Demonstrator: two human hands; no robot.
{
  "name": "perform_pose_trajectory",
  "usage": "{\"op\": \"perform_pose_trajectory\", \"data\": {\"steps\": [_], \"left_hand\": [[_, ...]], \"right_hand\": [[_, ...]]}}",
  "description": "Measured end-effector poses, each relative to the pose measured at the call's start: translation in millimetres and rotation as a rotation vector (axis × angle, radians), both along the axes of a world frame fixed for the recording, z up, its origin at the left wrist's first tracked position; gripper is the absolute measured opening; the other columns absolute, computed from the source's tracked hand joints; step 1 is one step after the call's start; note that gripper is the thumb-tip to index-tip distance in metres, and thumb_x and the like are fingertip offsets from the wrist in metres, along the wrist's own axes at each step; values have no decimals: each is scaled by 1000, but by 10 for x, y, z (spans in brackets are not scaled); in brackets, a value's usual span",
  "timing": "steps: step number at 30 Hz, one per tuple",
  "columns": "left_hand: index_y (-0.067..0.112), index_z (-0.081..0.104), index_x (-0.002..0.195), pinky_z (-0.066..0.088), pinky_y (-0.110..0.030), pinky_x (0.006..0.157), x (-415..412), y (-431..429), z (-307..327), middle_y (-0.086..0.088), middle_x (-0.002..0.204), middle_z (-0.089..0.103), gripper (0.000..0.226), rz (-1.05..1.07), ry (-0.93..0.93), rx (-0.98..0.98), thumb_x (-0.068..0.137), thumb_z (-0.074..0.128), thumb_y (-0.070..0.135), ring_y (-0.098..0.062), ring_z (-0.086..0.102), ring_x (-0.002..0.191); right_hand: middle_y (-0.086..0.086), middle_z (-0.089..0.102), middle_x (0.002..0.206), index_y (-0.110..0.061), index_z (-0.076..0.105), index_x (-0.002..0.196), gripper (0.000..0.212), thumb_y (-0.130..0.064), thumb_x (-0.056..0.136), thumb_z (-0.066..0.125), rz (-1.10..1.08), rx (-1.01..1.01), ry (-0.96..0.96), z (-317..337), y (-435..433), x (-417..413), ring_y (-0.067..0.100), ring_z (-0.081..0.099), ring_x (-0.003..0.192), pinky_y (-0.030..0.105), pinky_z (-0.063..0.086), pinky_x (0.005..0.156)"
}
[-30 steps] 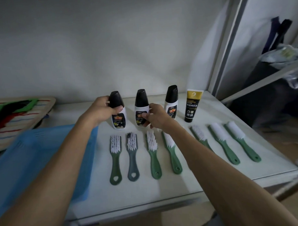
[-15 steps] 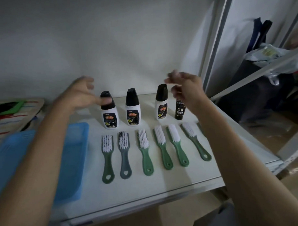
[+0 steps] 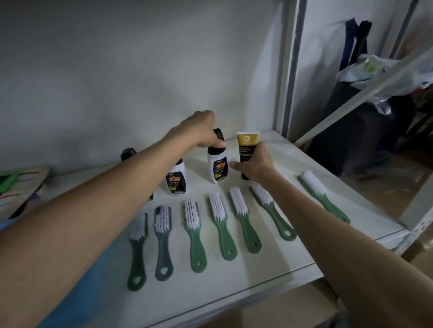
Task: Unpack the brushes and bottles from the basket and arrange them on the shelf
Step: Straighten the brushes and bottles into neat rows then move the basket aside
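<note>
shelf (image 3: 239, 280): white board, carrying everything; front edge running low across the view, right corner near the metal post.
basket (image 3: 75, 303): blue, sitting at the left of the shelf, mostly hidden under the left forearm; contents not showing, cannot tell if anything is left inside.
brushes: seven lying flat in a front row, bristles pointing back, handles toward the person; leftmost brush (image 3: 137, 250) dark green, grey brush (image 3: 163, 241) next to it, the rest lighter green; far-right brush (image 3: 322, 197) lying apart from the others, angled.
bottles: three white with black caps, standing behind the brushes; left bottle (image 3: 126, 154) mostly hidden by the arm, middle bottle (image 3: 176, 182) free, right bottle (image 3: 218, 168) being handled.
tube (image 3: 246, 148): yellow and black, standing on its cap just right of the right bottle.
left hand (image 3: 202, 132): reaching across, fingers pinching down on the right bottle's black cap.
right hand (image 3: 256, 165): wrapping around the tube's lower half, one finger sticking out toward the right bottle.
stage: looking like final straightening of the back row.
risk: top-pinched bottle is tipping-prone; a nudge could be knocking it into the tube or middle bottle.
risk: left forearm is passing right over the left and middle bottles; dropping it could be toppling them onto the brushes.
risk: tube on its narrow cap is likely falling if let go off-balance.
</note>
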State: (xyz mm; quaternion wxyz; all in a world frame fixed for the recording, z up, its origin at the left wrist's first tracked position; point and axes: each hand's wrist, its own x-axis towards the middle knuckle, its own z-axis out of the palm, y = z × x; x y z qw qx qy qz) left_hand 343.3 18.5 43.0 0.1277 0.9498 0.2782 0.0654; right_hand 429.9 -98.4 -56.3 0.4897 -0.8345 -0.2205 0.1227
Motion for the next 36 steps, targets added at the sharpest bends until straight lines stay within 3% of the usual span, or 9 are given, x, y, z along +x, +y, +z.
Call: {"op": "perform_pose_trajectory", "data": {"steps": [2, 6, 10, 18, 25, 29, 32, 34, 36], "left_hand": [[7, 58, 117, 46, -34, 78, 74, 11, -106, -13, 119, 63, 54, 14, 15, -24, 78, 79, 38, -29, 59, 102], [7, 64, 108, 42, -29, 70, 145, -13, -216, -10, 108, 64, 43, 49, -89, -94, 77, 80, 34, -26, 58, 91], [7, 66, 102, 38, -25, 59, 257, -155, -281, -9, 99, 63, 36, 20, -160, -139, 77, 79, 30, -23, 57, 84], [10, 65, 107, 48, -29, 77, 421, -343, -351, -11, 108, 65, 38, -26, -194, -154, 78, 77, 30, -28, 62, 95], [12, 59, 116, 40, -28, 74, 338, -285, -387, -6, 110, 61, 49, -19, -180, -191, 75, 82, 29, -24, 59, 95], [14, 52, 128, 44, -30, 82, 232, -213, -371, -7, 122, 60, 68, -12, -168, -215, 72, 84, 34, -22, 59, 105], [17, 53, 130, 46, -32, 96, -8, -149, -259, -3, 128, 59, 67, -26, -148, -181, 74, 81, 43, -19, 58, 114], [19, 56, 129, 42, -30, 101, -281, -92, -148, -2, 132, 58, 60, -23, -166, -130, 78, 77, 44, -16, 55, 120], [21, 58, 128, 37, -25, 100, -627, -3, -71, 0, 136, 55, 53, 33, -256, -50, 81, 76, 39, -15, 51, 125]], "right_hand": [[11, 58, 118, -7, 46, 119, 58, -27, 76, 80, -17, -39, -68, -35, 50, 40, 29, 58, 105, 37, 49, 83], [13, 63, 115, -6, 56, 113, 43, -24, 80, 76, -43, -83, -81, -45, 28, 184, 30, 62, 103, 38, 51, 81], [16, 59, 120, -3, 47, 120, 48, -17, 81, 72, -99, -82, -127, -44, -79, 307, 34, 56, 113, 41, 48, 87], [20, 56, 125, 0, 37, 128, 51, -8, 86, 64, -207, -103, -200, -73, -248, 513, 37, 43, 123, 42, 39, 97], [19, 55, 127, -2, 40, 127, 44, -13, 90, 61, -187, -160, -221, -118, -248, 493, 36, 45, 122, 42, 38, 98], [19, 52, 130, -2, 39, 129, 54, -8, 83, 67, -212, -175, -166, -112, -256, 455, 35, 45, 122, 42, 40, 100], [21, 45, 133, -1, 34, 131, 69, -4, 75, 74, -387, -143, -145, -66, -346, 327, 35, 42, 124, 39, 40, 100], [20, 45, 128, -2, 39, 124, 59, -1, 74, 70, -497, -44, -184, -1, -393, 136, 34, 44, 118, 36, 42, 92], [18, 50, 121, -2, 47, 113, 38, 0, 77, 59, -458, 79, -234, 86, -354, -95, 34, 50, 110, 35, 42, 82]]}}
